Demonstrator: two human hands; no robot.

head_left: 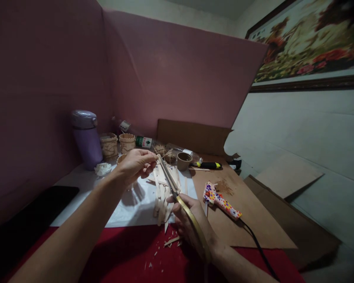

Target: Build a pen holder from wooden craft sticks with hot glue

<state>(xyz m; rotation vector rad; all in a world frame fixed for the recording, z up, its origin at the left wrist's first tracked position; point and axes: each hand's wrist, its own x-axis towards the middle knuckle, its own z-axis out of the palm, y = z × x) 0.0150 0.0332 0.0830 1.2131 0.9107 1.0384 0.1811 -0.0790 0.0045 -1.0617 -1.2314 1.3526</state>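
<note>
In my right hand (194, 222) is a pair of scissors (191, 216) with gold-coloured handles, its blades pointing up and away from me. My left hand (138, 163) is closed in a pinch right at the blade tips, on what looks like the end of a thin wooden craft stick, mostly hidden by fingers and blades. Below the blades a loose pile of pale craft sticks (161, 200) lies on a white sheet (118, 216). Small wood offcuts (172, 241) are scattered on the red cloth (120, 251) near me.
A floral glue gun (222, 201) with a black cord lies on cardboard (247, 224) at right. Behind are a small brown cup (183, 161), a utility knife (211, 165), twine (168, 155), plastic bottles, two decorated cups (127, 143) and a purple flask (87, 141). A black object (32, 216) lies left.
</note>
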